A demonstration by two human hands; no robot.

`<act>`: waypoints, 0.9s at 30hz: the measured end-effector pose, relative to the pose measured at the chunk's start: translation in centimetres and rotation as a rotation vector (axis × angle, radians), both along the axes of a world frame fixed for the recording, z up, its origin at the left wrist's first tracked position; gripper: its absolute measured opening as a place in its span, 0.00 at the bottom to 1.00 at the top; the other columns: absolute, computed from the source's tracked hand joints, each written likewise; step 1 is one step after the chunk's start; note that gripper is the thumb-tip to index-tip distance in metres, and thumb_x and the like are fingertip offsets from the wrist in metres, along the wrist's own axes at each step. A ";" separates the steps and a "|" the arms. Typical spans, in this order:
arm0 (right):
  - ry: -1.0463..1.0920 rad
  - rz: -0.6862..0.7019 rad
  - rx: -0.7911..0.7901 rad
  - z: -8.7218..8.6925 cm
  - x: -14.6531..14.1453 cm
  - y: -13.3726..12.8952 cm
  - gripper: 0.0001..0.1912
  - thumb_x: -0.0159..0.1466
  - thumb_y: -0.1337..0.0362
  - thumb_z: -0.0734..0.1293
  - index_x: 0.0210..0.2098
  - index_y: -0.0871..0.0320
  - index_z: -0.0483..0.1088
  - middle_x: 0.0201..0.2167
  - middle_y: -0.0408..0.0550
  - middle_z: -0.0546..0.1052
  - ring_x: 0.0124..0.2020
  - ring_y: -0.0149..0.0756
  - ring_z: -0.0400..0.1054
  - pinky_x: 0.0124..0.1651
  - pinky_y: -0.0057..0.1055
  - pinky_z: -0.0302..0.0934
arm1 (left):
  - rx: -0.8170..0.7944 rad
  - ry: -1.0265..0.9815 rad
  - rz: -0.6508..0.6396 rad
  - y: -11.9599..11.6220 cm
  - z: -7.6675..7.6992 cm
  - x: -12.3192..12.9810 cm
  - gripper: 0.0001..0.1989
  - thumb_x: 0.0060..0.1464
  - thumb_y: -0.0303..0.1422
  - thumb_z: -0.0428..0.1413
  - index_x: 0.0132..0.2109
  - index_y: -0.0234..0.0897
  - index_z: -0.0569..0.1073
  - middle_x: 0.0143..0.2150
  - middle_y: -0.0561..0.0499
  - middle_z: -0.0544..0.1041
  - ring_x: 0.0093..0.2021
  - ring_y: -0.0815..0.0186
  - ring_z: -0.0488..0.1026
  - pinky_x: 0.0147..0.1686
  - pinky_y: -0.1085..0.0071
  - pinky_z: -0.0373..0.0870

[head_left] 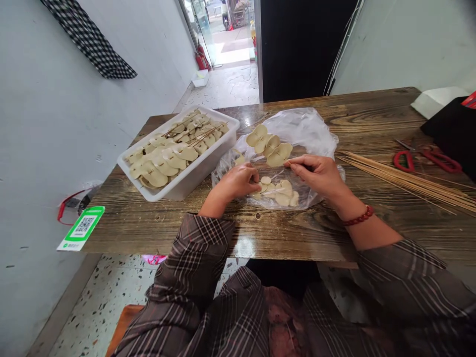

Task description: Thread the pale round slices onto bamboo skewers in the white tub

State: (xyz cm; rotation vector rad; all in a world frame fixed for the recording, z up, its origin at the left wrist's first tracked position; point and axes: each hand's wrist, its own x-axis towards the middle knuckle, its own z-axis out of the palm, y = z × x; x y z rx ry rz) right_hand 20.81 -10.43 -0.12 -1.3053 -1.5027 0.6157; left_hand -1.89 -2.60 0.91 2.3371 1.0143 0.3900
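Note:
My right hand point(316, 173) pinches the end of a thin skewer threaded with several pale, round, flat slices point(269, 144). The skewer is held up at a slant above a clear plastic bag point(305, 129). Loose slices of the same kind point(282, 192) lie on the bag below. My left hand point(240, 182) is over the left edge of these loose slices, its fingers curled and closed; whatever is between the fingertips is hidden. To the left, a white plastic tub point(182, 191) is heaped with finished-looking skewers of slices point(167, 161).
Bare bamboo skewers point(405, 181) lie to the right on the wooden table point(148, 228), beside red-handled scissors point(427, 157). A black bag point(449, 129) stands at the right edge. A green QR card point(82, 227) is at the table's left corner, by the wall.

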 end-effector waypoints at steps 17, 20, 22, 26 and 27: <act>0.004 0.082 -0.006 -0.1 0.7 0.0 0.12 0.61 0.60 0.68 0.40 0.56 0.81 0.35 0.49 0.83 0.34 0.37 0.75 0.31 0.31 0.69 | -0.578 -1.014 0.417 1.1 0.6 -0.7 0.13 0.39 0.30 0.67 0.33 0.33 0.72 0.27 0.54 0.75 0.25 0.74 0.71 0.26 0.77 0.68; -0.033 0.146 -0.037 0.4 1.3 -0.1 0.11 0.61 0.60 0.68 0.39 0.55 0.81 0.34 0.48 0.83 0.33 0.36 0.75 0.31 0.31 0.68 | -0.566 -1.091 0.454 1.2 0.7 -0.7 0.12 0.40 0.27 0.66 0.34 0.33 0.73 0.29 0.53 0.77 0.28 0.72 0.74 0.29 0.77 0.71; -0.072 0.181 -0.048 0.8 1.7 -0.2 0.11 0.61 0.59 0.68 0.38 0.55 0.81 0.33 0.48 0.83 0.32 0.37 0.75 0.31 0.32 0.69 | -0.487 -1.131 0.493 1.3 0.8 -0.6 0.11 0.41 0.26 0.64 0.34 0.33 0.73 0.29 0.54 0.77 0.28 0.73 0.73 0.30 0.77 0.71; -0.144 0.219 -0.040 1.1 2.2 -0.4 0.12 0.61 0.56 0.68 0.37 0.54 0.82 0.32 0.48 0.83 0.31 0.38 0.75 0.32 0.33 0.69 | -0.344 -1.158 0.554 1.4 0.9 -0.6 0.10 0.43 0.24 0.62 0.35 0.35 0.72 0.28 0.55 0.76 0.27 0.75 0.71 0.30 0.78 0.70; -0.157 0.218 -0.038 1.1 2.2 -0.4 0.12 0.61 0.55 0.68 0.37 0.54 0.82 0.32 0.48 0.83 0.31 0.38 0.76 0.33 0.33 0.70 | -0.328 -1.160 0.558 1.4 1.0 -0.6 0.10 0.43 0.24 0.62 0.35 0.36 0.72 0.28 0.56 0.76 0.27 0.75 0.71 0.30 0.78 0.70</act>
